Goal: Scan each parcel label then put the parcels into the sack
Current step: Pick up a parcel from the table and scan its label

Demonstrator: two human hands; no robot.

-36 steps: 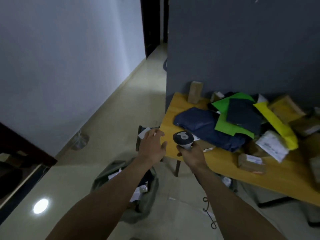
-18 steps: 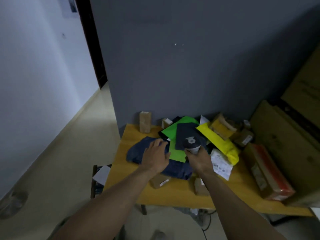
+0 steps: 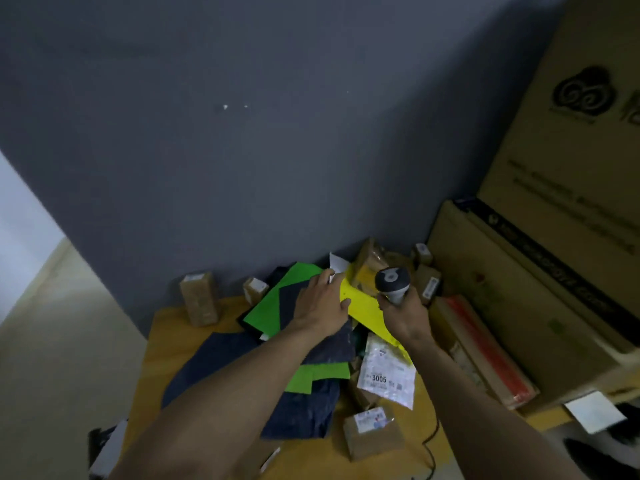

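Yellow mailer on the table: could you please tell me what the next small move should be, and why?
Probably close the left hand on the yellow mailer at its edge and lift it clear of the pile. The hand lies right at that edge, the face that shows bears no label, and the right hand holds the scanner just beside it.

Here they are, 2 bare forearms, left forearm [image 3: 225, 386] and right forearm [image 3: 457, 393], uncovered all the way from elbow down to wrist, each one running into a bare hand, left hand [image 3: 320, 303] and right hand [image 3: 403, 315] alike.
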